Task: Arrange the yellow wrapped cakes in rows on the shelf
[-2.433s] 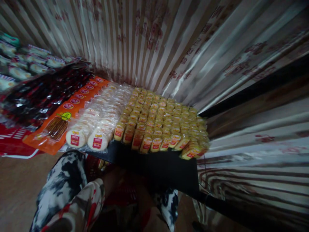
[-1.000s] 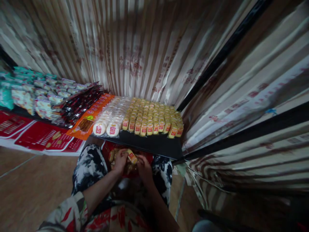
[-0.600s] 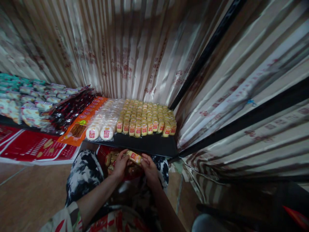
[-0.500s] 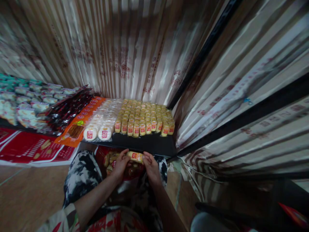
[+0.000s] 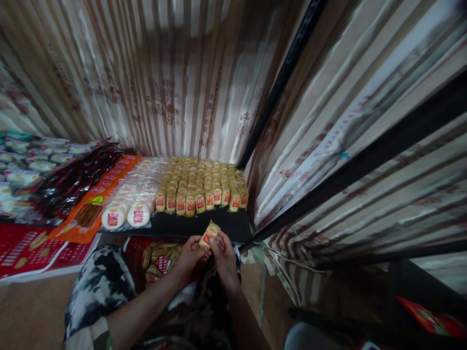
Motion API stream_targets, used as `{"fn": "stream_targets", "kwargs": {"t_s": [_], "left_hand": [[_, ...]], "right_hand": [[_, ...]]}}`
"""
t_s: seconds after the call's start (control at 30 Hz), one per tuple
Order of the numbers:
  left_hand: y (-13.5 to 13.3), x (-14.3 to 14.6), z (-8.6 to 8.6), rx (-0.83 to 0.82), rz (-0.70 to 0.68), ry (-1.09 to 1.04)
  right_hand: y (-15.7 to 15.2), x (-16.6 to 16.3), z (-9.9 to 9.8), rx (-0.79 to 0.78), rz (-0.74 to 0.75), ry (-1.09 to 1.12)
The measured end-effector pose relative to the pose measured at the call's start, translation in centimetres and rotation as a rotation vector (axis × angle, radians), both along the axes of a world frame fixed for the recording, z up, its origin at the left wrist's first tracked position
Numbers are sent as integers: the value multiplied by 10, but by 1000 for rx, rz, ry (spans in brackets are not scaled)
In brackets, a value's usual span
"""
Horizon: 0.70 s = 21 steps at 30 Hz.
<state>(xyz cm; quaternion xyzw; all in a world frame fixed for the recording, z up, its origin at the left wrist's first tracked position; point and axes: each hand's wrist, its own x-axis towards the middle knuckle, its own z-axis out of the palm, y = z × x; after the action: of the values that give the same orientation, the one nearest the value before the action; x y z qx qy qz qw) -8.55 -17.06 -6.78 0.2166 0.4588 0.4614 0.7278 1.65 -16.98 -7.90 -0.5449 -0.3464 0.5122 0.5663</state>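
Observation:
A small yellow wrapped snack pack (image 5: 210, 233) with a red label stands tilted between my two hands above my lap. My left hand (image 5: 190, 256) grips its lower left side, fingers curled. Against its right side, the thumb and fingers of my right hand (image 5: 224, 256) are pinched. Just beyond, similar yellow packs (image 5: 200, 187) stand in tight rows on a black shelf (image 5: 197, 222). Below my left hand, a red bag or box (image 5: 136, 250) holds more wrapped snacks (image 5: 160, 257), partly hidden by my arm and legs.
Left of the rows lie round white wrapped cakes (image 5: 139, 214), an orange snack bag (image 5: 82, 214), dark shiny packets (image 5: 69, 184) and pale packets (image 5: 29, 165). Striped curtain (image 5: 175, 73) hangs behind. A black bar (image 5: 314, 199) slants across the right side.
The snack pack has turned from lying sideways to standing tilted, and my hands have come closer together around it. My view has shifted right, so the shelf appears further left.

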Motion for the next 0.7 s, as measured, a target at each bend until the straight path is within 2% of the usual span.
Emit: {"fn": "stream_targets", "kwargs": {"t_s": [0.13, 0.3, 0.37, 0.43, 0.53, 0.63, 0.7], "left_hand": [[13, 13, -9, 113, -92, 155], [39, 18, -18, 432, -97, 658], [49, 20, -18, 545, -139, 762], [57, 24, -18, 572, -194, 770], [68, 34, -15, 524, -174, 759], [78, 47, -8, 503, -143, 756], [86, 58, -3, 507, -145, 773]], "right_hand": [[2, 12, -3, -4, -29, -68], [15, 35, -7, 33, -39, -158], [22, 42, -10, 57, -19, -209], [28, 47, -12, 74, -21, -237], [32, 50, -10, 116, -121, -323], [27, 50, -2, 228, -295, -578], [23, 48, 2, 305, -334, -733]]}}
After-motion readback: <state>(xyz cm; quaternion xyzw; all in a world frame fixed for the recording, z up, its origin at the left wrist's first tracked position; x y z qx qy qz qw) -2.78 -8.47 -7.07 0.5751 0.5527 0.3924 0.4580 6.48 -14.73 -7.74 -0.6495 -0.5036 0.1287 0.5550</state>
